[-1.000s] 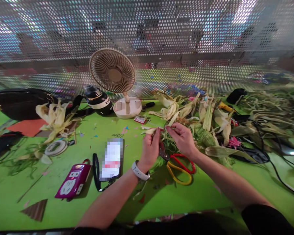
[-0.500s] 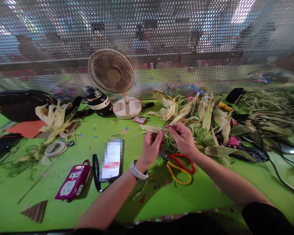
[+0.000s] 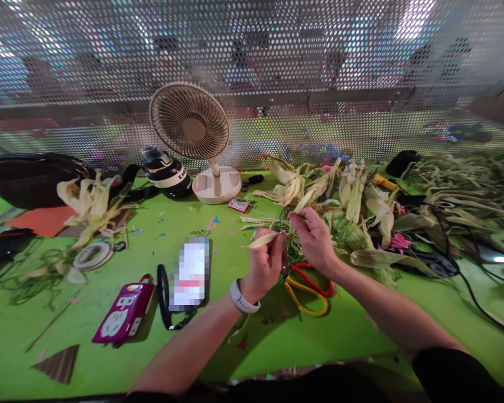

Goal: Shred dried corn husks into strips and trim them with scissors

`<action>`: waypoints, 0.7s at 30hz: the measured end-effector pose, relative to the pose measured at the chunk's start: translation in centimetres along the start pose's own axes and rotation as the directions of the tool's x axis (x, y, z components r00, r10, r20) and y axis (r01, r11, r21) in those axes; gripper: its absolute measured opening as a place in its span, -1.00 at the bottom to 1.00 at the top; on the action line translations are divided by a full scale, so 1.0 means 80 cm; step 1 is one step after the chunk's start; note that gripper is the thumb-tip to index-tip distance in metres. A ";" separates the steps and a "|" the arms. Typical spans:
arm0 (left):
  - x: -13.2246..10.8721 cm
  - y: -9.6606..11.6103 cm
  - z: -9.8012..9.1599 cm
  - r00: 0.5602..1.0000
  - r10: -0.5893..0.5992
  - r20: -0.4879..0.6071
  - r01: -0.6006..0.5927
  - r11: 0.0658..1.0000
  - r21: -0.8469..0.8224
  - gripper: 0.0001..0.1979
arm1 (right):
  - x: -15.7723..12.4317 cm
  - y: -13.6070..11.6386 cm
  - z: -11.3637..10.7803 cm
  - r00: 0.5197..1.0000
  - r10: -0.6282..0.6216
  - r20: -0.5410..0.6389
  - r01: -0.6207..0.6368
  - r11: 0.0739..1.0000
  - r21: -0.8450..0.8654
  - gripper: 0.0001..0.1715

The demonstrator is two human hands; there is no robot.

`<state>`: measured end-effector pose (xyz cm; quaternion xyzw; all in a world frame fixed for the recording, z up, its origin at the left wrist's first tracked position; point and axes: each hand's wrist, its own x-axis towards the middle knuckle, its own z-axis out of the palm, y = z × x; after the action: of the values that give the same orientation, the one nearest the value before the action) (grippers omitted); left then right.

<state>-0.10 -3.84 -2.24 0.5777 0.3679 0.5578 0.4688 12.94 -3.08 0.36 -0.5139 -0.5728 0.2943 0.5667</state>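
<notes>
Dim light; white glare pierces the perforated metal screen (image 3: 269,73) at upper right, shapes behind it blurred. Soft shadows darken the near tabletop (image 3: 311,341); the smartphone display (image 3: 189,274) is pixelated; edges look stretched.

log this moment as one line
left hand: pinching husk strip | right hand: pinching another strip | scissors: lying on green table near both hands

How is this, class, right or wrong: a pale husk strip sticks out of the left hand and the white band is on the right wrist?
Wrong wrist: the head view shows the white band on the wrist of the left hand. The pale husk strip does stick out of that hand.
</notes>
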 end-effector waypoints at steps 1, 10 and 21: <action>-0.001 0.000 0.000 1.000 0.004 0.019 -0.004 1.000 0.016 -0.77 | 0.000 -0.002 -0.001 1.000 0.001 -0.008 -0.001 1.000 0.011 -0.74; 0.013 0.021 0.000 0.936 -0.284 0.208 0.309 0.946 -0.098 -0.69 | 0.002 0.000 0.001 1.000 -0.017 0.000 0.017 0.999 0.039 -0.74; 0.007 0.008 -0.001 0.977 -0.149 0.153 0.143 0.988 0.049 -0.70 | 0.002 0.005 0.001 0.999 -0.024 -0.043 0.023 0.999 -0.022 -0.77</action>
<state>-0.21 -3.48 -1.49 0.5997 0.3821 0.4679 0.5247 13.00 -2.76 0.05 -0.5194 -0.5695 0.2701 0.5770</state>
